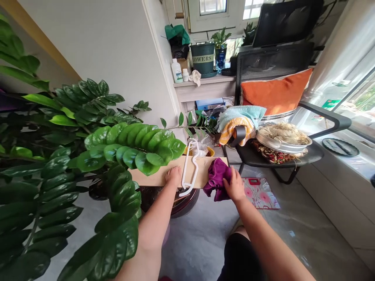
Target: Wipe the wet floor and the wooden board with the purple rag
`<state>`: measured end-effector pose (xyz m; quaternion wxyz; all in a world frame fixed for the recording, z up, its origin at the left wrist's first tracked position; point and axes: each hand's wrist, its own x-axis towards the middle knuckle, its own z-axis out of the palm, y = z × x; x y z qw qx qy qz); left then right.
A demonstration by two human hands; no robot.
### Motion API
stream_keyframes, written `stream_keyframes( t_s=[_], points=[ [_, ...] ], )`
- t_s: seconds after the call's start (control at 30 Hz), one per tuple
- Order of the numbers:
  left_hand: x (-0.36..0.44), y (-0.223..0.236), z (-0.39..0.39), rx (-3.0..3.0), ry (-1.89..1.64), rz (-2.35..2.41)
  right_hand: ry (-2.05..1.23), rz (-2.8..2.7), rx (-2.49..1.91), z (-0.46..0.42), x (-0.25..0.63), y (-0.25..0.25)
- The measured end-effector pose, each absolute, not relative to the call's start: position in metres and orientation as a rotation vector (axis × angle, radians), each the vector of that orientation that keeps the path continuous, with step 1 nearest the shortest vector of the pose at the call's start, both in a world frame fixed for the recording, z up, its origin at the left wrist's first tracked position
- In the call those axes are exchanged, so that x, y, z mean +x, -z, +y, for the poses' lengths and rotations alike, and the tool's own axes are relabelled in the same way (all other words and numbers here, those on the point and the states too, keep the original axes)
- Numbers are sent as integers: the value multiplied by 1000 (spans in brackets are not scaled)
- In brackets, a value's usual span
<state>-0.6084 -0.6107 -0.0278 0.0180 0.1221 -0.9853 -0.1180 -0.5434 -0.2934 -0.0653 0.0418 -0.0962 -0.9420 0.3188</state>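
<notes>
A light wooden board (202, 175) lies across a dark round plant pot (184, 207). On its left part rests my left hand (174, 175), fingers curled in; whatever they may hold is hidden. Beside that hand, a white plastic hanger (185, 166) lies on the board, one end reaching past the near edge. At the board's right end my right hand (235, 185) grips a crumpled purple cloth (217, 177), with the thumb side pressed against the fabric. Part of the cloth hangs over the board's near edge.
Large glossy plant leaves (134, 146) crowd the left and overhang the board. To the right stands a black chair (310, 156) with an orange cushion (275, 91), towels (238, 123) and a metal bowl (288, 146). A floral board (262, 193) lies on the floor.
</notes>
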Motion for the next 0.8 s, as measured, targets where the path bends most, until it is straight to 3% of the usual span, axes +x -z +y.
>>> stream_keyframes(
  t_s=[0.23,0.47,0.67,0.8],
  points=[
    [-569,28,-548,79,262,-2974,-805,-2967,117,-305,-512,77],
    [-567,32,-528,100,232,-2977,-983,-2732,245,-295,-496,95],
    [-550,9,-539,129,473,-2850,-1028,-2515,219,-270,-448,63],
    [-488,16,-508,69,769,-2692,-1347,-2544,276,-277,-411,34]
  ],
)
